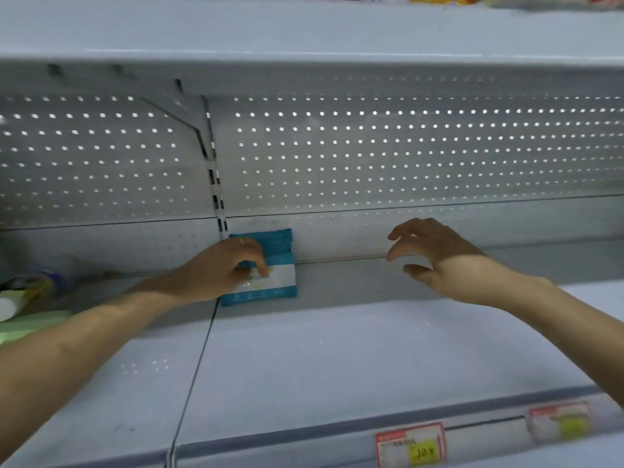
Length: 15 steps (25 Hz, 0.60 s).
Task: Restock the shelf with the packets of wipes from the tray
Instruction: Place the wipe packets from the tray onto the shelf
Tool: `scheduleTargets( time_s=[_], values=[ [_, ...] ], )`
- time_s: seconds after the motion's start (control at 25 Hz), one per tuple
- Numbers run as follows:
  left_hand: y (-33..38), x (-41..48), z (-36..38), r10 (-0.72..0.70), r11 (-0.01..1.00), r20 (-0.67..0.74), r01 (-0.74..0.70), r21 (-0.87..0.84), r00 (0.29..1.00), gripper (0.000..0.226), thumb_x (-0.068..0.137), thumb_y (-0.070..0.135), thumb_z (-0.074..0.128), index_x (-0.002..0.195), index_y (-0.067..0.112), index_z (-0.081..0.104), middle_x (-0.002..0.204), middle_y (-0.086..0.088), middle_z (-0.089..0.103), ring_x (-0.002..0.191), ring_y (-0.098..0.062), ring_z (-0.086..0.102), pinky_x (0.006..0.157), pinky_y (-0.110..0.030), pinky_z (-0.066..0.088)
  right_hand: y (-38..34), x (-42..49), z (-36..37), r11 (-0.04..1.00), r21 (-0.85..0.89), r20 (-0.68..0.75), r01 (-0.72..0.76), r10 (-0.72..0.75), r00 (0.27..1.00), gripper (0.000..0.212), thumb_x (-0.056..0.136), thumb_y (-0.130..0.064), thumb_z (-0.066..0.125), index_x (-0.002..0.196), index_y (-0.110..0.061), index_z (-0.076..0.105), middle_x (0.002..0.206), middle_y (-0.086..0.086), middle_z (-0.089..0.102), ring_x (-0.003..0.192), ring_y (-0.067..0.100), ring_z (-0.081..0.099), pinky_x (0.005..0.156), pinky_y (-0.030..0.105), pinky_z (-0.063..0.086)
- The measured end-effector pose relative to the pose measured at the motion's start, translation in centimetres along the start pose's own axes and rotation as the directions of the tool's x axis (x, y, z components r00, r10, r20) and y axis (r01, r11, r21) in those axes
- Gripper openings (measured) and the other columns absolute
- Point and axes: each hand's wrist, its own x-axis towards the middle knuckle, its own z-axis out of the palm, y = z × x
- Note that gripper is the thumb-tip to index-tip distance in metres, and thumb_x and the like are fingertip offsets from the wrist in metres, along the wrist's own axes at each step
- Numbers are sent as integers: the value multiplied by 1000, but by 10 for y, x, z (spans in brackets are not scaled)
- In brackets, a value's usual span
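A teal and white packet of wipes [277, 282] lies flat at the back of the white shelf [337, 359], against the perforated back panel. A second teal packet [273, 243] appears to stand or lie behind it. My left hand [219, 270] rests on the front packet, fingers laid over its top. My right hand [435, 256] hovers above the bare shelf to the right, fingers spread and loosely bent, holding nothing. The tray is out of view.
At the far left of the shelf lie green, white and yellow packages [23, 298]. The shelf above [304, 38] overhangs low. Two red and yellow price tags [410, 447] sit on the front rail. A vertical upright [216, 184] divides the back panel.
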Motion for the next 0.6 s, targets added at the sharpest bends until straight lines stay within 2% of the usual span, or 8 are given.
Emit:
scheduleTargets(
  time_s=[0.12,0.16,0.24,0.28,0.32,0.4,0.48,0.6],
  values=[
    [-1,2,2,58,995,-58,-53,89,997,37,85,-9,67,90,25,78,107,9,66,99,1,53,92,-8,37,-1,-26,-6,1000,5,-6,-12,12,1000,29,94,-19,67,117,-37,66,138,-16,49,129,11,40,107,29,33],
    [-1,3,4,80,988,-81,-68,142,993,34,83,-8,70,90,25,78,108,10,66,99,-1,54,96,-13,39,-1,-35,-8,1000,4,-6,-19,19,1000,29,93,-18,67,117,-36,67,136,-14,52,128,13,43,108,34,36],
    [2,12,5,95,976,-110,-71,206,989,31,81,-2,76,92,27,78,112,16,62,106,-16,60,97,-37,48,1,-53,-13,999,2,-6,-45,45,999,30,92,-16,68,117,-33,68,133,-11,57,125,16,48,106,39,41],
    [13,19,8,104,976,-109,-81,202,989,31,82,1,75,94,29,77,114,17,60,108,-21,61,97,-41,49,4,-66,-17,998,-2,-5,-59,59,998,30,91,-15,68,117,-32,68,131,-9,58,124,18,49,105,41,42],
    [30,27,12,134,978,-102,-115,173,986,30,83,4,71,96,30,76,116,16,60,111,-23,60,99,-42,48,7,-80,-21,998,-9,-10,-68,68,998,30,91,-16,68,117,-31,68,130,-8,59,122,20,51,104,43,43],
    [82,45,22,244,967,-68,-238,92,967,28,85,13,60,103,30,73,120,10,63,114,-21,58,105,-30,42,13,-113,-31,994,-20,-34,-111,110,993,28,91,-18,67,117,-29,67,127,-5,59,121,22,52,103,45,44],
    [152,65,38,414,910,-42,-414,21,909,29,88,20,52,108,22,73,121,4,64,113,-18,56,105,-20,37,23,-156,-42,976,-33,-97,-214,209,973,27,91,-17,64,116,-28,67,126,-3,57,121,24,52,101,43,45],
    [263,86,66,639,762,-59,-642,-88,767,32,92,26,48,113,20,72,119,5,65,111,-18,59,102,-35,43,45,-239,-56,888,23,-227,-459,452,863,29,89,-13,60,113,-28,66,122,-4,56,116,21,54,98,42,46]
  ],
)
